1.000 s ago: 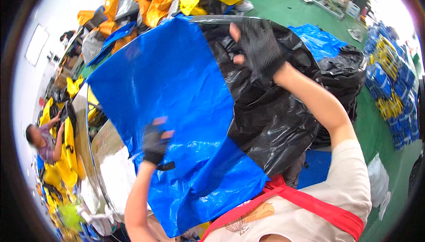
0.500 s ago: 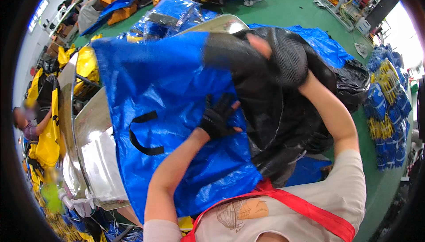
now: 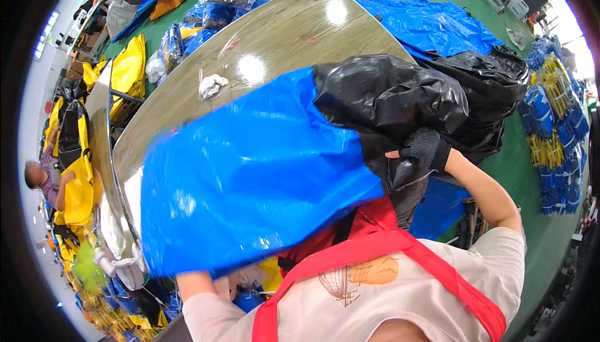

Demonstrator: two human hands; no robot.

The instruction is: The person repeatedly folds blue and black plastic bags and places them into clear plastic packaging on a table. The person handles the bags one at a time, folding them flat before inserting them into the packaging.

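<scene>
A large blue-and-black tarpaulin piece [image 3: 250, 173] lies bunched over the near part of a table and hangs toward my body. Its blue panel is on the left, slightly blurred at the far-left edge. The crumpled black part [image 3: 394, 95] is on the right. My right hand [image 3: 424, 149], in a black fingerless glove, is closed on the near edge of the black part with the thumb pointing left. My left forearm runs under the blue panel, which hides that whole hand.
The shiny brown tabletop [image 3: 275, 35] holds a small white crumpled scrap [image 3: 212, 85]. More blue sheeting [image 3: 431, 26] lies beyond its right side. Tied blue and yellow bundles [image 3: 553, 135] stand at the right. A person [image 3: 47, 176] handles yellow material at the far left.
The blue panel has turned over, hiding its black strap and my left hand. My right hand came nearer to me, down from the far black part. More tabletop shows.
</scene>
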